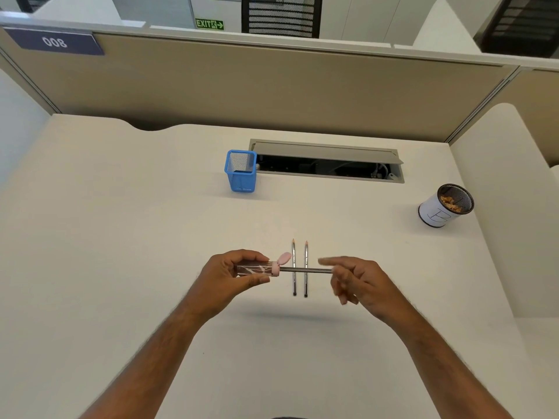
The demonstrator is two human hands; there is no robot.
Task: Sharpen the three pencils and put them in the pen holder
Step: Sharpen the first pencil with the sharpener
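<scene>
My left hand [233, 275] grips a clear tube sharpener [257, 269] with a pink cap, its lid flipped up. A dark pencil [314, 270] lies horizontal with its tip inside the sharpener. My right hand [357, 281] holds the pencil's other end between thumb and fingers, with the index finger stretched out. Two more pencils [293, 267] [306, 269] lie side by side on the desk below the held one, points facing away from me. The blue mesh pen holder [240, 170] stands upright farther back, with no pencils showing in it.
A black mesh cup [444, 207] wrapped in white paper, with wood shavings inside, stands at the right. An open cable tray [326, 163] is set into the desk [121, 237] behind the holder. Beige partition walls close the back and sides.
</scene>
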